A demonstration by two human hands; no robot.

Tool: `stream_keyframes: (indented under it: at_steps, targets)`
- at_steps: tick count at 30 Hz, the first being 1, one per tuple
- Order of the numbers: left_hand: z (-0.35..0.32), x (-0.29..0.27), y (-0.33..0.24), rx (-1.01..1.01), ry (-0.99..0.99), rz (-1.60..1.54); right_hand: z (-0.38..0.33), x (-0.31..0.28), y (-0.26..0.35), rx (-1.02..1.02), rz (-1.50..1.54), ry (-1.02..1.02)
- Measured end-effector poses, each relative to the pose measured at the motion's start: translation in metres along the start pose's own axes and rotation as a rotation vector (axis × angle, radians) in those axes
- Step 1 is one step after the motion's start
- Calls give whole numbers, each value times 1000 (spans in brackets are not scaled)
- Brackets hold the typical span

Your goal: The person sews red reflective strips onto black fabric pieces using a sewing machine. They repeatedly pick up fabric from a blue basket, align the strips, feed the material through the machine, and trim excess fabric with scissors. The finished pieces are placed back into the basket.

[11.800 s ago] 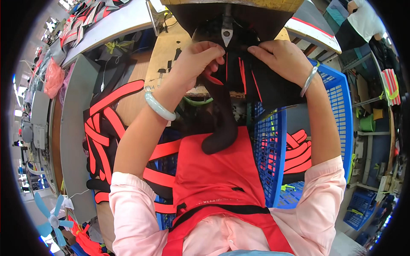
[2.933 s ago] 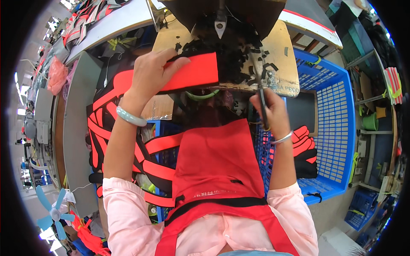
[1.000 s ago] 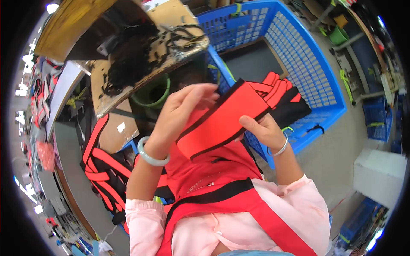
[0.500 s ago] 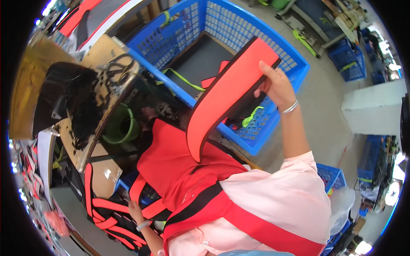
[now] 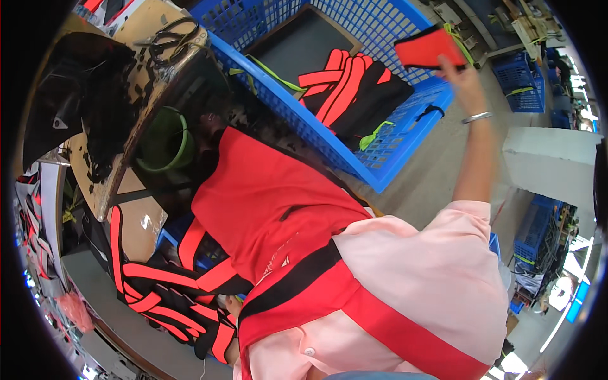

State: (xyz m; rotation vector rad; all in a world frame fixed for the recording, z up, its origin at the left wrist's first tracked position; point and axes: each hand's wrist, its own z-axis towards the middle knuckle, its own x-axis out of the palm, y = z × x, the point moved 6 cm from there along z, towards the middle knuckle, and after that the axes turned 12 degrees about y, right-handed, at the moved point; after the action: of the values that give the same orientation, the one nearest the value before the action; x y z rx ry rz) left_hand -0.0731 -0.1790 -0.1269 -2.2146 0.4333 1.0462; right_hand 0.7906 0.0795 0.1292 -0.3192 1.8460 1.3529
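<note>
In the head view, the right hand [image 5: 457, 68] has swung the red-orange fabric piece [image 5: 429, 49], pinched in its fingers, out beyond the blue crate [image 5: 354, 161], above the stack already inside; the left hand is hidden, its grip unknowable.

Orange-red fabric piece [image 5: 425, 49] edged in black; blue mesh crate [image 5: 405, 149]; black garments [image 5: 358, 88] striped orange, lime straps.

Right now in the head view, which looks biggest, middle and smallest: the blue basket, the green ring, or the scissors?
1. Blue basket, by far the largest.
2. Green ring.
3. Scissors, smallest, though not much smaller than the ring.
</note>
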Motion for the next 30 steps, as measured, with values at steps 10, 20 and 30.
stream_keyframes:
  at_steps: [10, 20, 30]
  targets:
    - [-9, 0, 35, -88, -101, -32, -103, 248, -130, 136, -439, 804]
    - [-48, 14, 169, -369, -923, 183, -61, 249, -72, -170, -228, 860]
    - [-93, 21, 142, -312, -694, -1675, 15, 281, 7, -403, -433, 881]
